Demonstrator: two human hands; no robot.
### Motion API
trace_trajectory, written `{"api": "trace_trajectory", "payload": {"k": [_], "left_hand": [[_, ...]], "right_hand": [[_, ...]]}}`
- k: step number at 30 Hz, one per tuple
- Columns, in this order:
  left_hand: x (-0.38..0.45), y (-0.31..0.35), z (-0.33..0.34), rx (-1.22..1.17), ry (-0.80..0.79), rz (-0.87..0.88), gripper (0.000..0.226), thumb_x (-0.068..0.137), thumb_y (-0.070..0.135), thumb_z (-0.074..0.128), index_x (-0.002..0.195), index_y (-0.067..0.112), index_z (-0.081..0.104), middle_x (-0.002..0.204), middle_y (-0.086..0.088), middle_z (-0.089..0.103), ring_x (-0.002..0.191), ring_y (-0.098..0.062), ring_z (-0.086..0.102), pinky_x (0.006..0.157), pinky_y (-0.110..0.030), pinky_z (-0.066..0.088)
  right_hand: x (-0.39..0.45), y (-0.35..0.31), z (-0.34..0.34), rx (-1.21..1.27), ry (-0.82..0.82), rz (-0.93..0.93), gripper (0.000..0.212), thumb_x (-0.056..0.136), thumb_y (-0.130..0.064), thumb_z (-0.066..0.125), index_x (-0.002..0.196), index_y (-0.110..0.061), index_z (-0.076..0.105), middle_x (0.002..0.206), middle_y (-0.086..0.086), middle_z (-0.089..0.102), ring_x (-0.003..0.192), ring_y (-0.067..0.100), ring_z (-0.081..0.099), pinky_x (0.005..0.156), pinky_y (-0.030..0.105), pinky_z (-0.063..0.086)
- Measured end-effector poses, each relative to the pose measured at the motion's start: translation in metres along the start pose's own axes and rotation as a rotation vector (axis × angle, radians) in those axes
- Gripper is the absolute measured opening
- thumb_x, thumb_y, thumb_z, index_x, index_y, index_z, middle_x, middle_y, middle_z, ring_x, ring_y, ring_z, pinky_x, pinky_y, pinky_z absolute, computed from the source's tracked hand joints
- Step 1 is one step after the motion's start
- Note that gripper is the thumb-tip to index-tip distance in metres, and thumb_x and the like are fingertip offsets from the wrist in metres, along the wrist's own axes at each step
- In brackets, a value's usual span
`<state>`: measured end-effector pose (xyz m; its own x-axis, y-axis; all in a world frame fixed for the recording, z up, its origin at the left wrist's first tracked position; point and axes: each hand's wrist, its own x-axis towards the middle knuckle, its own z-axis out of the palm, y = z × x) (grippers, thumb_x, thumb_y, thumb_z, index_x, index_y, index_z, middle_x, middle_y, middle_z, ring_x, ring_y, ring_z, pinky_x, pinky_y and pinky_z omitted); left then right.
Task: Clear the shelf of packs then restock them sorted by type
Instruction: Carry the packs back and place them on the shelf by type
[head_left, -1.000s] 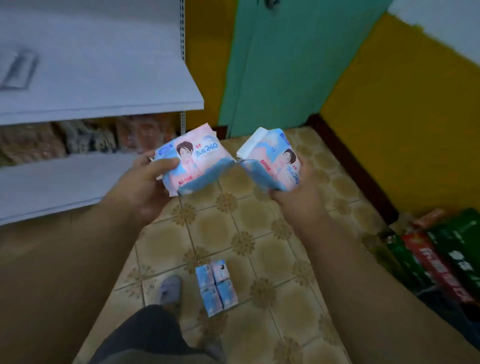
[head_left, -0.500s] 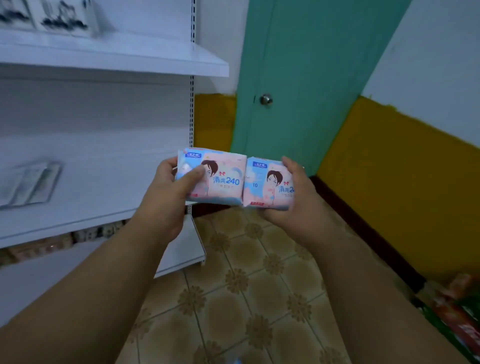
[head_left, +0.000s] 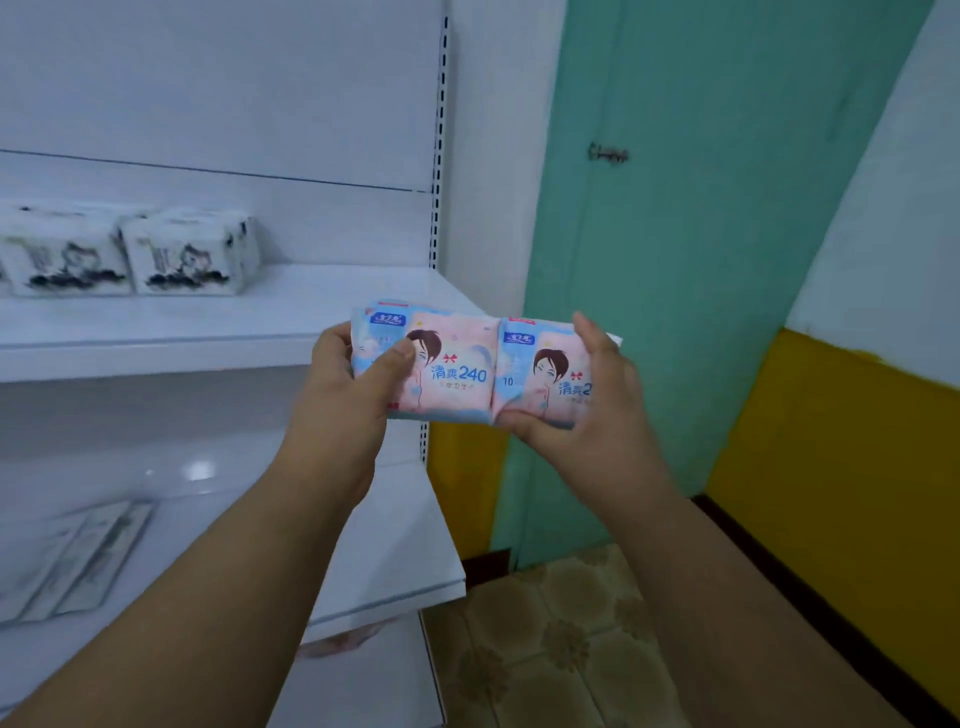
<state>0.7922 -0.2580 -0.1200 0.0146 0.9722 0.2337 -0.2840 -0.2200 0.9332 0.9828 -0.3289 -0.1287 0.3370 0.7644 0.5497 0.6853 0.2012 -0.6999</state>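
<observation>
From the head camera, the left hand (head_left: 337, 395) is closed on one pink-and-blue sanitary pad pack (head_left: 441, 364), thumb across its front; the right hand (head_left: 587, 410) clasps a matching pack (head_left: 540, 384), fingers curled over its right end and thumb beneath; the two packs touch end to end, just right of the white shelf (head_left: 218, 332), level with its front edge. Held as a pair, they probably go in together as one type, apart from the white cat-print packs (head_left: 192, 254) standing well left on that shelf. Both packs face the wearer, print upright, long axes running left to right, tilted slightly down rightward.
</observation>
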Motion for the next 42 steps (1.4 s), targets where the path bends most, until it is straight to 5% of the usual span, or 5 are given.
{"api": "trace_trajectory", "payload": {"k": [10, 17, 29, 35, 42], "left_hand": [[0.099, -0.002, 0.036, 0.230, 0.245, 0.123, 0.044, 0.082, 0.037, 0.073, 0.118, 0.027, 0.050, 0.106, 0.005, 0.070, 0.085, -0.009, 0.073, 0.072, -0.030, 0.059], [0.171, 0.002, 0.013, 0.619, 0.314, 0.083, 0.059, 0.067, 0.073, 0.070, 0.110, 0.033, 0.062, 0.110, 0.001, 0.069, 0.096, -0.017, 0.070, 0.081, -0.038, 0.059], [0.327, 0.014, -0.013, 1.213, 0.249, -0.198, 0.051, 0.083, 0.043, 0.074, 0.113, 0.012, 0.047, 0.082, -0.002, 0.049, 0.066, -0.013, 0.047, 0.052, -0.028, 0.037], [0.391, -0.014, -0.020, 1.144, 0.270, -0.190, 0.064, 0.082, 0.028, 0.077, 0.129, 0.006, 0.040, 0.125, -0.012, 0.053, 0.111, -0.029, 0.054, 0.081, -0.033, 0.043], [0.425, -0.031, -0.023, 1.114, 0.272, -0.181, 0.058, 0.084, 0.026, 0.075, 0.127, 0.009, 0.040, 0.127, -0.010, 0.052, 0.100, -0.026, 0.053, 0.074, -0.032, 0.040]], "right_hand": [[0.158, 0.045, 0.057, 0.192, -0.266, -0.140, 0.104, 0.066, -0.042, 0.087, 0.147, -0.044, 0.023, 0.133, -0.008, 0.035, 0.110, 0.005, 0.052, 0.089, 0.023, 0.051], [0.224, 0.050, 0.115, 0.207, -0.422, -0.115, 0.066, 0.095, -0.041, 0.058, 0.148, -0.042, 0.020, 0.142, -0.005, 0.032, 0.107, 0.004, 0.048, 0.063, 0.001, 0.035], [0.336, 0.038, 0.211, -0.217, -0.361, -0.096, 0.051, 0.076, -0.039, 0.074, 0.108, -0.026, 0.037, 0.105, 0.005, 0.059, 0.086, 0.027, 0.058, 0.065, 0.027, 0.038], [0.378, 0.034, 0.255, -0.297, -0.362, -0.033, 0.059, 0.078, -0.033, 0.077, 0.123, -0.020, 0.041, 0.119, 0.011, 0.040, 0.090, 0.029, 0.059, 0.078, 0.033, 0.050], [0.398, 0.039, 0.274, -0.328, -0.349, -0.008, 0.061, 0.082, -0.030, 0.074, 0.129, -0.017, 0.037, 0.124, 0.013, 0.039, 0.095, 0.031, 0.059, 0.082, 0.037, 0.053]]}}
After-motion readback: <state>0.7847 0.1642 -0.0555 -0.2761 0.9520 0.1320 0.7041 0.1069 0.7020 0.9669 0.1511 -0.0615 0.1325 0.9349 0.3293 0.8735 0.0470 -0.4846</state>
